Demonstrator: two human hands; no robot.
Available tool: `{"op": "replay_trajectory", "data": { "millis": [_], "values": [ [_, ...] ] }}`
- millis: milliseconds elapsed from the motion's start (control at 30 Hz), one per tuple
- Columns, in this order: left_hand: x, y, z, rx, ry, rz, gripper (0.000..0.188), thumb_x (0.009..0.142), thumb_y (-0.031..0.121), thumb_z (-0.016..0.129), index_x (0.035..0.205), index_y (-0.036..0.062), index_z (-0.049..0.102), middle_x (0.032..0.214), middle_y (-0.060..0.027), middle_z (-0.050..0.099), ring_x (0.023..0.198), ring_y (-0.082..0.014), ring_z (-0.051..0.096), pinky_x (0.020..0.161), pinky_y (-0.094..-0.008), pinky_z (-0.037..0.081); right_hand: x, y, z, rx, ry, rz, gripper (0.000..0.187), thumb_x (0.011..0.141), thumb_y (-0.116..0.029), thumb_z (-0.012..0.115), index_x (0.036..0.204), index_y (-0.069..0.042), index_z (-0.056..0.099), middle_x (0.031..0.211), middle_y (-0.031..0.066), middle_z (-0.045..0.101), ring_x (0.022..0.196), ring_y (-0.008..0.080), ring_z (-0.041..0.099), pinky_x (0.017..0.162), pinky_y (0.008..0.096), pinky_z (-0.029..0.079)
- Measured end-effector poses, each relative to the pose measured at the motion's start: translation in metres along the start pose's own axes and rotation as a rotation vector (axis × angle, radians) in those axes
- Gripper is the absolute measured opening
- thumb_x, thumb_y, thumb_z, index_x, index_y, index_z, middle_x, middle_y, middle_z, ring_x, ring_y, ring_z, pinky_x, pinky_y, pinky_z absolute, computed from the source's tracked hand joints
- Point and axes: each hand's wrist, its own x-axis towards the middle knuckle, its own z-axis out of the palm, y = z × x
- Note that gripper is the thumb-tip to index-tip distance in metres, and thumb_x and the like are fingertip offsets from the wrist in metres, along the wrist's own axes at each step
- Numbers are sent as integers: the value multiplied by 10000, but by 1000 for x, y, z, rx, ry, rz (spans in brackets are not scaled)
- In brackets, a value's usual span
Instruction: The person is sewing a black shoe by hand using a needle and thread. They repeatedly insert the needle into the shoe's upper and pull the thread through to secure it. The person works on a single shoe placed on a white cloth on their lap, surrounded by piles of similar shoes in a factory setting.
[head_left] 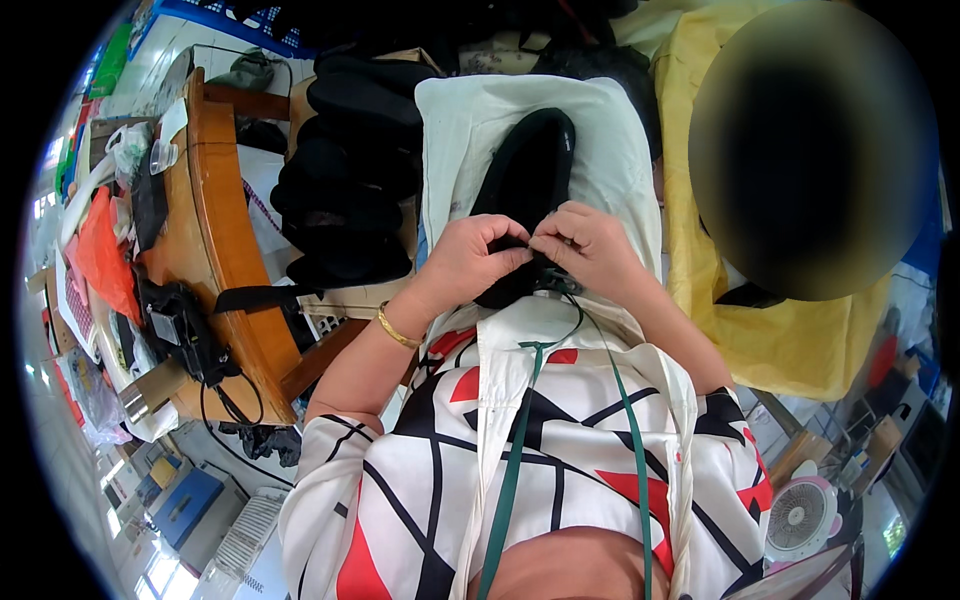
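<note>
A black shoe (525, 175) lies in front of me on a white cloth (452, 130), its opening facing up and its near end under my hands. Over that near end, my left hand (472, 258) has thumb and forefinger curled together. Tight against it, my right hand (590, 248) is also closed in a pinch. The fingertips of both hands meet above the shoe. Whatever they pinch is too small to make out. A gold bangle (398, 328) circles my left wrist.
Several black shoes (345, 185) are stacked left of the cloth, beside a wooden table (205, 190). Black cords (225, 425) hang near that table. A yellow cloth (800, 340) covers the area at right, partly behind a blurred dark patch. A pink-rimmed fan (800, 515) stands lower right.
</note>
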Motion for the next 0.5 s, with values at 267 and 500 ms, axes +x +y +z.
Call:
{"op": "replay_trajectory", "data": {
  "millis": [267, 500],
  "values": [
    [-5, -6, 3, 225, 15, 60, 157, 804, 71, 710, 939, -5, 685, 844, -144, 674, 753, -253, 642, 705, -312, 502, 5, -38, 3, -214, 309, -461, 91, 776, -13, 708, 831, -50, 645, 709, 80, 505, 620, 263, 522, 515, 363, 412],
    [-26, -2, 0, 216, 48, 161, 186, 794, 40, 735, 974, 34, 687, 863, -104, 659, 777, -252, 630, 685, -312, 503, 0, -31, -7, 1032, 70, 436, 151, 1033, -204, 509, 951, -80, 536, 773, 37, 635, 664, 99, 622, 537, 220, 472]
  ]
}}
